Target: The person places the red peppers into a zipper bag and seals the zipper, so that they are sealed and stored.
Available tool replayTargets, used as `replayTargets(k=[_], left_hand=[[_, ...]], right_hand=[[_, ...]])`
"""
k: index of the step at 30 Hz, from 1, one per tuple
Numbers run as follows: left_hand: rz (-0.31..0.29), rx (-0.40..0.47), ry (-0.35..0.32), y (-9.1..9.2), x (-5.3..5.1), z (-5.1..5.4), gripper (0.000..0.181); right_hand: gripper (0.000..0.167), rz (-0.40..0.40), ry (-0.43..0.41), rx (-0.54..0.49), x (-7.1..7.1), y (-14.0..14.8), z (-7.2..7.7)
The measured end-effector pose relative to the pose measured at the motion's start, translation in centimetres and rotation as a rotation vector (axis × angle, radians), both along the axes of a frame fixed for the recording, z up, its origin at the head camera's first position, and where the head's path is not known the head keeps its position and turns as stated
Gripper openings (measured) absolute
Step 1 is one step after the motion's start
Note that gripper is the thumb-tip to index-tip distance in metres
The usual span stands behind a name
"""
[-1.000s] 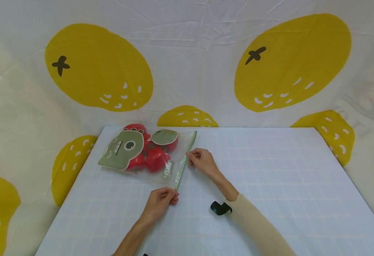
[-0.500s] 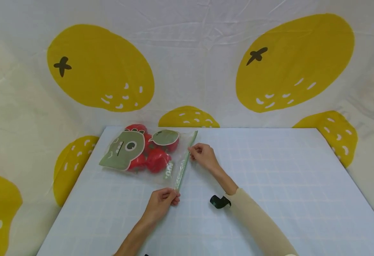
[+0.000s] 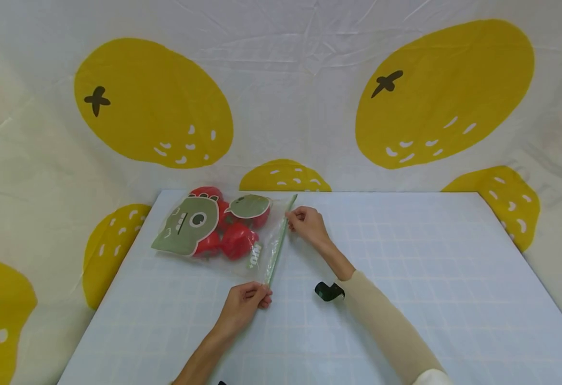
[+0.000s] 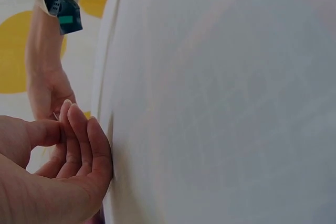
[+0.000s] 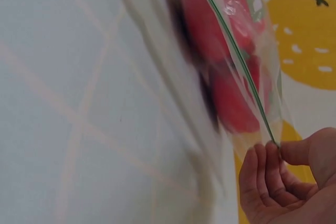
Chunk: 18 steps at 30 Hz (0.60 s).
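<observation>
A clear zip bag (image 3: 266,256) with a green monster print lies on the table, its green zip edge facing right. Inside it are several round red things (image 3: 237,240) that look like tomatoes or red peppers, partly covered by the print. My left hand (image 3: 243,310) pinches the near corner of the zip edge between thumb and fingers. Farther up the same edge, my right hand (image 3: 308,224) pinches the zip strip near the far corner. The right wrist view shows the green zip line (image 5: 239,56) running into the thumb and fingertips of the right hand (image 5: 289,177).
The table (image 3: 406,256) has a pale blue checked cover. A white cloth with yellow fruit prints (image 3: 155,101) hangs behind it and at the sides. A black wrist camera (image 3: 329,291) sticks out from the right sleeve.
My right hand has slid along the zip edge, away from me toward its far corner. The left hand keeps its pinch at the near corner, and the bag stays nearly in place.
</observation>
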State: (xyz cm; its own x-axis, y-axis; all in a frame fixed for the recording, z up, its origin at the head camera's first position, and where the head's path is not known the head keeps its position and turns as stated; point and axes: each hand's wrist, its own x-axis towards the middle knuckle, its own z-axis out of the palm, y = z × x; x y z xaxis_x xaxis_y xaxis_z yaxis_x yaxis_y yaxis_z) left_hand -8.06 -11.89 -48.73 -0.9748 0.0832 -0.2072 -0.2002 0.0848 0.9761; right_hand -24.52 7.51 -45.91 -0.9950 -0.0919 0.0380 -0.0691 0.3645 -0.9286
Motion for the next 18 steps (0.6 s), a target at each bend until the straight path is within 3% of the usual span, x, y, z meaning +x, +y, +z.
replayTargets(k=[18], left_hand=[[-0.014,-0.001,0.019,-0.1,0.3,-0.1,0.022]], right_hand=[[0.025,-0.057,-0.017,0.037,-3.2,0.4,0.1]])
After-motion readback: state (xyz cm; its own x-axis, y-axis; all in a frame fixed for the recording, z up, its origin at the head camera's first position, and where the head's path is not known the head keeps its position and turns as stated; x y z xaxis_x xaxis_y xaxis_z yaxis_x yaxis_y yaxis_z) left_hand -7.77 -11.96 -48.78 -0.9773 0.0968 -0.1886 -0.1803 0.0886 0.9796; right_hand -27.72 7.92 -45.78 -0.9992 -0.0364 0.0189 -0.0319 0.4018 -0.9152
